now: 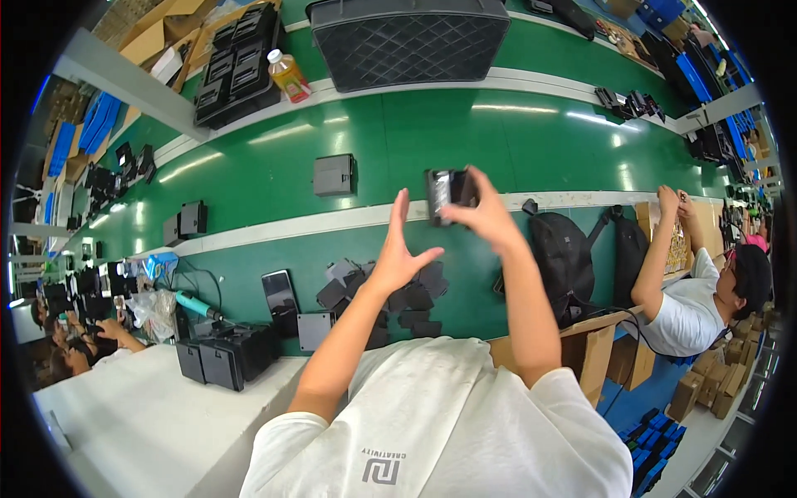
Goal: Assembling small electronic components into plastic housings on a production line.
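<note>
So the right hand [491, 219] is clamped on a black case [434, 197], left hand [397, 264] kinda just spread wide apart near those dark flat pieces [415, 297] on the desk [290, 249].

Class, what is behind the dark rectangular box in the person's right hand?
Around the dark rectangular box, a glossy green bench top and a pale edging strip show. Whatever lies directly behind it and the right hand is covered.
</note>
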Tool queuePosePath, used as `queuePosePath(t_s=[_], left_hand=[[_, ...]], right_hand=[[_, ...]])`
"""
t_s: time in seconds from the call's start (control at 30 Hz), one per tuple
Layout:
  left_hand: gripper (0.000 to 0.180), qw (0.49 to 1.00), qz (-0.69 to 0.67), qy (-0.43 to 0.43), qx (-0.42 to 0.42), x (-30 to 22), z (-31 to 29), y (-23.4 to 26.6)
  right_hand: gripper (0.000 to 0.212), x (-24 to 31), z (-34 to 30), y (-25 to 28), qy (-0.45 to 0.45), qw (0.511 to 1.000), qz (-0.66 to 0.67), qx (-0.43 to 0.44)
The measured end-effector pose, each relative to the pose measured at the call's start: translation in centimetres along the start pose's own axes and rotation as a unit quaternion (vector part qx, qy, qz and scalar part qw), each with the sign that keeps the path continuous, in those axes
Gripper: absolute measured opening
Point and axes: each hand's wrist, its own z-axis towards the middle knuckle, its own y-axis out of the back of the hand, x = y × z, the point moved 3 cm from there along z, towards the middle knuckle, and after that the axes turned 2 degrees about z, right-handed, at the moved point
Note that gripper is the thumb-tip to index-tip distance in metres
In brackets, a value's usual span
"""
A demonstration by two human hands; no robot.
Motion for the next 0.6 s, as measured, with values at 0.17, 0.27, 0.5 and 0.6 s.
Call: queuePosePath(t_s=[0.17, 0.27, 0.5, 0.6], left_hand=[[0.095, 0.979, -0.176, 0.098, 0.017, -2.1, -5.3, 1.1], [0.094, 0.962, -0.233, 0.140, 0.036, -2.6, -9.3, 2.0], [0.092, 0.933, -0.301, 0.193, 0.035, -4.1, -13.0, 1.5], [0.087, 0.947, -0.287, 0.144, 0.021, -4.4, -13.2, 1.6]], right_hand=[[0.094, -0.6, -7.7, -5.1, -0.027, 0.995, 0.058, 0.077], [0.095, 0.8, -10.8, -4.9, 0.026, 0.993, -0.090, 0.067], [0.101, 0.4, -13.1, -7.3, 0.118, 0.973, -0.144, 0.138], [0.098, -0.9, -13.9, -8.1, 0.196, 0.957, -0.169, 0.131]])
